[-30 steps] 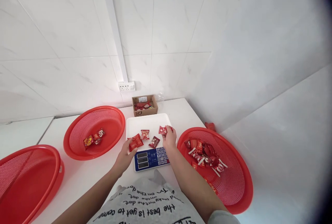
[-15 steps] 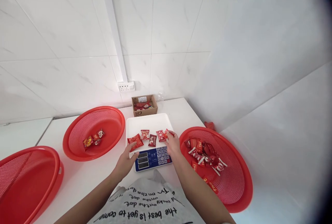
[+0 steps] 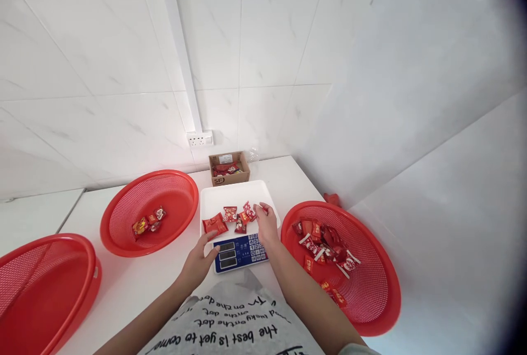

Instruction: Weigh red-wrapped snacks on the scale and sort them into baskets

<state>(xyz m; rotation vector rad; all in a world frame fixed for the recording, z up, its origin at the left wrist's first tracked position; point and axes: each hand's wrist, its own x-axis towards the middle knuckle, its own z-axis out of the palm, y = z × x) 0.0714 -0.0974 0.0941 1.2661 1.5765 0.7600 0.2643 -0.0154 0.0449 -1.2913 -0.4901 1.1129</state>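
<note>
"Where are our red snack packets point(image 3: 214, 224) lying?"

"They're resting in a loose row on the white pan point(image 3: 230, 191) of our digital scale point(image 3: 242, 253), the largest sitting at the left and the rest clustering toward the right."

"What are our hands doing?"

"Our left hand point(image 3: 197, 263) is reaching over the pan's near edge, its thumb and forefinger standing apart, the forefinger meeting the large packet's lower edge without gripping it. Our right hand point(image 3: 267, 224) is curling its fingers just beside the white-edged packet point(image 3: 249, 210); we're not managing to tell whether they're pinching anything."

"And around the scale?"

"Behind it, a cardboard box point(image 3: 231, 179) is holding more packets. The right basket point(image 3: 381, 289) is carrying a heap, and the middle basket point(image 3: 179, 193) a small group. The far-left basket point(image 3: 88, 272) is standing nearest us on the white tabletop point(image 3: 135, 278)."
</note>
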